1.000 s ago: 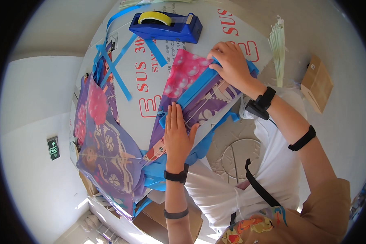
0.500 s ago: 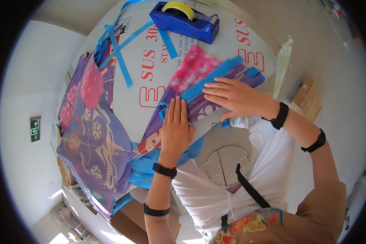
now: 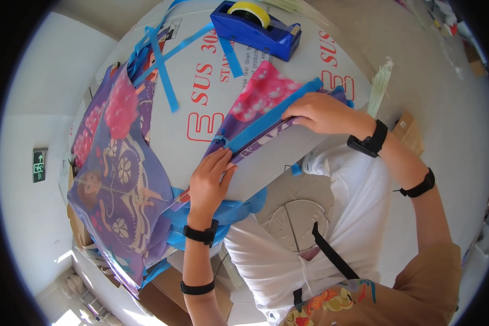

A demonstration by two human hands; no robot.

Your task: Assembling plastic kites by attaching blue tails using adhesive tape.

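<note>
A purple kite [image 3: 258,135] with a pink pearl-patterned corner lies folded into a narrow strip across the board, slanting from lower left to upper right. A blue band [image 3: 277,111] runs along it. Closed on the strip's lower part is my left hand [image 3: 209,182], its fingers over the top and the thumb at the near edge. Further up, my right hand [image 3: 326,114] pinches the near edge with curled fingers; its fingertips are partly hidden. A spread purple kite [image 3: 119,179], with a printed figure and thin crossing rods, lies left of my left hand.
A blue tape dispenser [image 3: 255,30] with yellow tape stands at the far side of the white printed board [image 3: 201,92]. Blue ribbons [image 3: 165,76] lie at the far left. Blue fabric [image 3: 201,225] hangs at the near edge. Pale thin sticks [image 3: 379,89] and a cardboard box [image 3: 408,133] are at the right.
The kite's near side has been folded up, making the strip narrower. My left hand has slid down and left; my right hand has gone from lying flat to pinching the edge.
</note>
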